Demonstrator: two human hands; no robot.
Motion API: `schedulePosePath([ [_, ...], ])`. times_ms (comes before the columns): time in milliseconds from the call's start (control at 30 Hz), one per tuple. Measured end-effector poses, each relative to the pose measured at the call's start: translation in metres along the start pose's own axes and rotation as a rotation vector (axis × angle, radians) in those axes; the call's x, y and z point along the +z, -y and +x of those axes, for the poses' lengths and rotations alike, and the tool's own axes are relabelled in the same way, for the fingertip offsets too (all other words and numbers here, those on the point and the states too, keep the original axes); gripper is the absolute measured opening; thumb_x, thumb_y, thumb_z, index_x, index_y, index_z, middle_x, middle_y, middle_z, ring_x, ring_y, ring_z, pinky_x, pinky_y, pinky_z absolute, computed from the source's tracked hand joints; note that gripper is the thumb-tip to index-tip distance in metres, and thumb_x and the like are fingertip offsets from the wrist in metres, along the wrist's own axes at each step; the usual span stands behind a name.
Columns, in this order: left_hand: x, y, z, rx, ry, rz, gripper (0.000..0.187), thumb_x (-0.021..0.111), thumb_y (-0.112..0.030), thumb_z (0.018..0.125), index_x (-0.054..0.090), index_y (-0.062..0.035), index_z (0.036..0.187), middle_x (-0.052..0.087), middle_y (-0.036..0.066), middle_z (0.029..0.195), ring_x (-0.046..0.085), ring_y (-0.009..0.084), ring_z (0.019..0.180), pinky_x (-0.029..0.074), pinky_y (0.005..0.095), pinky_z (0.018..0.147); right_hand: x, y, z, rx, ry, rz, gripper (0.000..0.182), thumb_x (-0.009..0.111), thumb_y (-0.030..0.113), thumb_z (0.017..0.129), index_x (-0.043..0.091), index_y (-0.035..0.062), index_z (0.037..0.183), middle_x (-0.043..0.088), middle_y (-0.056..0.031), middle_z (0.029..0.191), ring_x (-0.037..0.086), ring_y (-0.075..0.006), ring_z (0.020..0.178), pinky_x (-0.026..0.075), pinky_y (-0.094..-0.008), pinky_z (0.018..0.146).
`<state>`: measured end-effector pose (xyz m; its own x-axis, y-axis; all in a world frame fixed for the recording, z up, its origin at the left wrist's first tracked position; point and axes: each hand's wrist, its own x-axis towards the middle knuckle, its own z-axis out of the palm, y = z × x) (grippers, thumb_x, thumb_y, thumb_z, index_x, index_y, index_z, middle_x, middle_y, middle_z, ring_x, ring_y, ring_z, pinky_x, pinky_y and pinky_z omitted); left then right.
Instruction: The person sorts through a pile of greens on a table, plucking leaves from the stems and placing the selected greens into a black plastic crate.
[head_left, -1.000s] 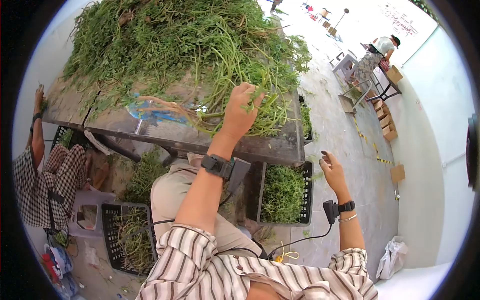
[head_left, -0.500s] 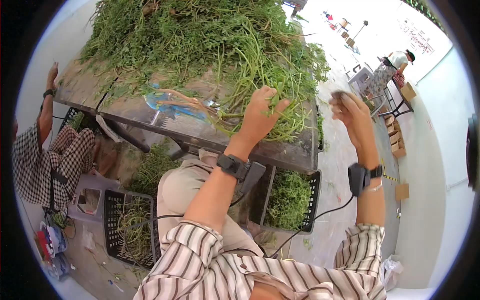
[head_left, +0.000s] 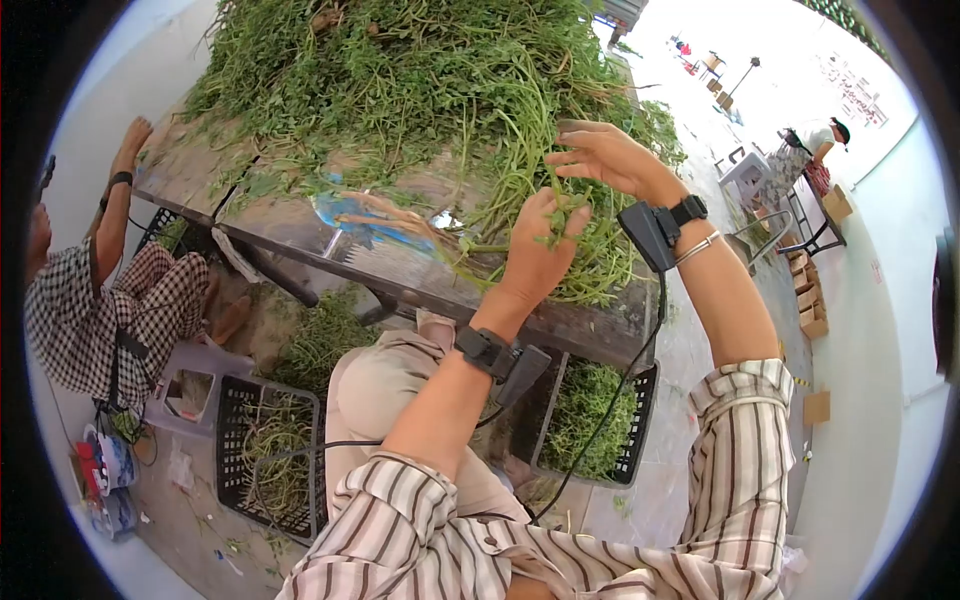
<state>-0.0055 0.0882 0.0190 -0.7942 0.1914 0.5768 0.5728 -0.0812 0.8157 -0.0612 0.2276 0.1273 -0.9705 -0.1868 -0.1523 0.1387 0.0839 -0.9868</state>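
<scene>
My left hand (head_left: 540,250) is closed around a bunch of green leafy stems (head_left: 562,215) close to the table's near edge. The fingers of my right hand (head_left: 612,160) are apart, just above and to the right of that bunch, at the edge of the greens. A large heap of leafy green plants (head_left: 400,90) covers the far part of the table (head_left: 290,228). Left of my left hand, pale brown stems (head_left: 385,212) lie over a blue and clear plastic piece (head_left: 350,222).
Below the table stand a black crate (head_left: 225,450) with stems and another black crate (head_left: 650,410) of greens. A person (head_left: 80,330) in checked clothes sits at the left, one arm at the table. Farther right, another person (head_left: 815,140) bends near cardboard boxes (head_left: 812,310).
My right hand has come in from the right to beside the stems at my left hand. My left hand keeps its grip. The view has shifted slightly.
</scene>
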Motion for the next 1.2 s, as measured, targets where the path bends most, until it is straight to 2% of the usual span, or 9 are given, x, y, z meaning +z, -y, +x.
schedulePosePath([
  [67, 0.001, 0.002, 0.001, 0.108, -0.098, 0.017, 0.018, 0.057, -0.017, 0.092, 0.052, 0.0004, 0.092, 0.047, 0.005, 0.085, 0.047, 0.0176, 0.076, 0.040, 0.0327, 0.068, 0.000, -0.004, 0.008, 0.024, 0.028, -0.029, 0.055, 0.053, 0.009, 0.093, 0.027, -0.0082, 0.138, 0.046, -0.0225, 0.123, 0.062, -0.0270, 0.098, 0.056, -0.0298, 0.079],
  [200, 0.000, 0.003, 0.002, 0.048, -0.057, -0.067, 0.017, 0.056, -0.015, 0.092, 0.052, 0.0009, 0.091, 0.046, 0.005, 0.085, 0.046, 0.0169, 0.077, 0.040, 0.0312, 0.070, 0.000, -0.010, 0.012, 0.051, 0.003, 0.011, 0.054, 0.053, 0.008, 0.092, 0.027, -0.0050, 0.138, 0.052, -0.0162, 0.111, 0.063, -0.0223, 0.091, 0.056, -0.0281, 0.074],
  [267, 0.001, 0.004, 0.003, 0.111, -0.122, -0.066, 0.014, 0.054, -0.014, 0.093, 0.050, -0.0007, 0.094, 0.045, 0.003, 0.086, 0.045, 0.0147, 0.077, 0.040, 0.0301, 0.071, -0.002, -0.011, 0.011, 0.057, -0.072, 0.067, 0.042, 0.053, 0.008, 0.092, 0.040, -0.0030, 0.131, 0.056, -0.0069, 0.095, 0.060, -0.0135, 0.079, 0.054, -0.0252, 0.065],
  [367, 0.001, -0.001, 0.002, -0.042, -0.153, -0.308, 0.013, 0.053, -0.012, 0.093, 0.047, -0.0033, 0.100, 0.045, 0.002, 0.087, 0.044, 0.0124, 0.078, 0.040, 0.0293, 0.073, -0.007, -0.016, 0.003, 0.022, -0.140, 0.092, 0.031, 0.054, 0.008, 0.091, 0.049, -0.0063, 0.119, 0.056, -0.0067, 0.091, 0.048, -0.0108, 0.063, 0.047, -0.0265, 0.059],
  [500, 0.003, 0.006, 0.001, -0.069, -0.144, -0.355, 0.015, 0.053, -0.010, 0.093, 0.044, -0.0052, 0.105, 0.045, 0.001, 0.087, 0.043, 0.0109, 0.079, 0.040, 0.0290, 0.073, -0.011, -0.024, -0.027, -0.059, -0.172, 0.141, 0.012, 0.049, 0.012, 0.095, 0.056, 0.0013, 0.096, 0.055, -0.0037, 0.082, 0.045, -0.0082, 0.061, 0.043, -0.0247, 0.056],
  [867, 0.001, 0.009, 0.005, 0.049, -0.091, -0.259, 0.018, 0.054, -0.010, 0.092, 0.050, -0.0026, 0.108, 0.059, 0.006, 0.097, 0.054, 0.0139, 0.094, 0.044, 0.0305, 0.081, 0.004, -0.053, -0.096, -0.210, -0.306, 0.204, 0.012, 0.053, 0.014, 0.094, 0.057, 0.0033, 0.096, 0.063, -0.0060, 0.091, 0.056, -0.0079, 0.069, 0.051, -0.0234, 0.063],
  [1000, -0.003, 0.000, 0.006, 0.125, -0.049, -0.131, 0.018, 0.056, -0.012, 0.092, 0.059, -0.0014, 0.106, 0.058, 0.005, 0.104, 0.054, 0.0149, 0.096, 0.044, 0.0320, 0.084, 0.018, -0.060, -0.096, -0.251, -0.342, 0.077, 0.016, 0.058, 0.016, 0.092, 0.062, 0.0008, 0.090, 0.062, -0.0030, 0.080, 0.056, -0.0075, 0.067, 0.049, -0.0233, 0.061],
  [1067, -0.006, -0.010, 0.005, -0.074, 0.048, -0.236, 0.020, 0.057, -0.013, 0.092, 0.065, -0.0025, 0.107, 0.056, 0.003, 0.109, 0.053, 0.0161, 0.099, 0.043, 0.0327, 0.087, 0.027, -0.063, -0.097, -0.251, -0.370, 0.001, 0.018, 0.059, 0.017, 0.091, 0.063, 0.0001, 0.086, 0.060, -0.0023, 0.075, 0.055, -0.0075, 0.065, 0.048, -0.0231, 0.060],
  [1200, -0.004, 0.003, 0.006, -0.032, 0.089, -0.272, 0.024, 0.057, -0.014, 0.092, 0.063, -0.0031, 0.113, 0.056, 0.004, 0.113, 0.053, 0.0160, 0.102, 0.042, 0.0322, 0.090, 0.035, -0.068, -0.098, -0.232, -0.380, -0.118, 0.024, 0.062, 0.020, 0.089, 0.064, -0.0010, 0.079, 0.056, -0.0012, 0.065, 0.054, -0.0076, 0.057, 0.046, -0.0225, 0.056],
])
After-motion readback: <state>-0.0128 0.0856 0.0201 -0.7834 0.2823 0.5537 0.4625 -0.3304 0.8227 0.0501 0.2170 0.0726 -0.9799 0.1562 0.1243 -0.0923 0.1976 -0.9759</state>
